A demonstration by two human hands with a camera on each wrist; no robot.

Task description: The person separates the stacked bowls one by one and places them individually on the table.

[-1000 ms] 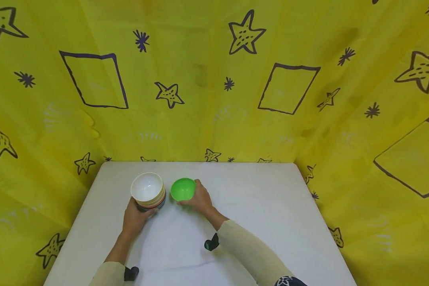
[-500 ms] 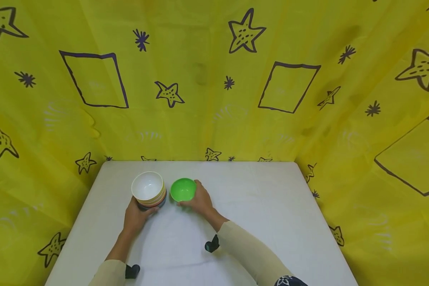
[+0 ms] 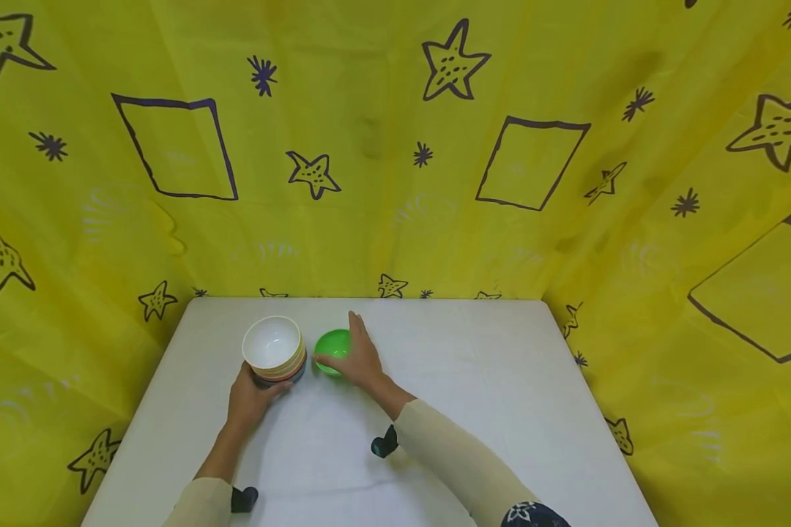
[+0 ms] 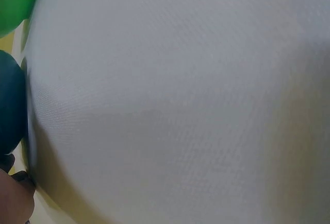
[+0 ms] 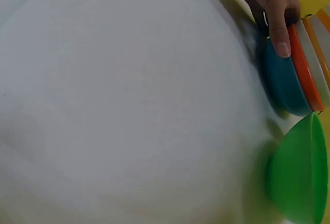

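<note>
A stack of bowls (image 3: 273,345) stands at the table's left rear, a white one uppermost. In the right wrist view its lower bowls show: a blue bowl (image 5: 282,82) at the bottom, then an orange bowl (image 5: 305,69). My left hand (image 3: 247,402) holds the stack low down from the near side, thumb on the blue bowl. Just right of the stack sits a green bowl (image 3: 328,344), upright and apart from it in the head view. Over its right side is my right hand (image 3: 362,360), fingers extended and thumb across the near rim; contact is unclear.
A white-covered table (image 3: 474,395) lies under the bowls. Yellow cloth (image 3: 369,219) with drawn stars and squares surrounds it at the back and both sides. A dark device (image 3: 385,442) hangs at the right wrist, another dark device (image 3: 244,500) at the left.
My right hand has let go of the green bowl's right side; its fingers have straightened and it has shifted slightly left over the bowl. The left hand and the stack are practically unmoved.
</note>
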